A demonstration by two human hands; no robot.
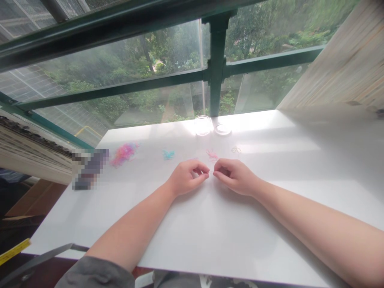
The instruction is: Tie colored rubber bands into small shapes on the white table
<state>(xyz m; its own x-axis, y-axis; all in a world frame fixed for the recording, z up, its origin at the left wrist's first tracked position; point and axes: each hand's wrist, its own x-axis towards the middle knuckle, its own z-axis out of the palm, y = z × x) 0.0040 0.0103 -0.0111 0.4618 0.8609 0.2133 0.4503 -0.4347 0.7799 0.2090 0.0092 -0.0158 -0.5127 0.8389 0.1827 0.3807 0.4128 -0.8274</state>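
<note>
My left hand (189,177) and my right hand (235,176) face each other above the white table (192,224). On both, thumb and forefinger are pinched, and the fingertips nearly meet. Whatever lies between them is too small and pale to make out. Just beyond the hands is a little pink heap (212,155) of thin strands that look like small rubber bands. A few pale yellowish loops (236,149) lie beyond my right hand. A small turquoise heap (168,155) is to the left, with a larger mixed pink, orange and purple heap (125,154) farther left.
By the window stand a clear round container (203,125) and a round lid-like ring (223,129). A pixelated object (91,169) lies at the table's left edge. A green window frame (216,60) borders the back, and a curtain (336,68) hangs at right.
</note>
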